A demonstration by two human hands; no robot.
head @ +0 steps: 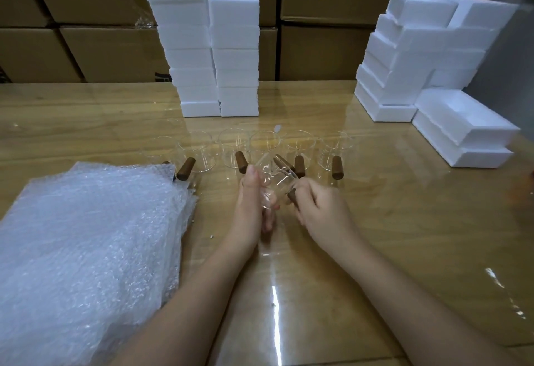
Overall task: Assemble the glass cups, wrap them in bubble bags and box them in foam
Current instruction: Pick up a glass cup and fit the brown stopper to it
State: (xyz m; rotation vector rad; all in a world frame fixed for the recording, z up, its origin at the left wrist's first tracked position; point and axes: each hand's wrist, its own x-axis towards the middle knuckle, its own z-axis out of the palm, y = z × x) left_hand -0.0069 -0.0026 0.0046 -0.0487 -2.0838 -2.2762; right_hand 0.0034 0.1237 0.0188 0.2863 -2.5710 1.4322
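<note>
A clear glass cup [276,185] is tilted above the table between my hands. My left hand [251,207] grips its body from the left, thumb up along the glass. My right hand [320,209] curls round the cup's brown wooden handle [292,196]. Behind them stands a row of several glass cups [234,147] with brown wooden handles [337,167]. A pile of bubble bags [86,238] lies at the left. White foam boxes [234,53] are stacked behind the row.
More foam boxes [427,56] are stacked at the right, with two lying flat near the table's right side [462,129]. Brown cardboard cartons [86,19] form a wall behind the glossy wooden table [404,235].
</note>
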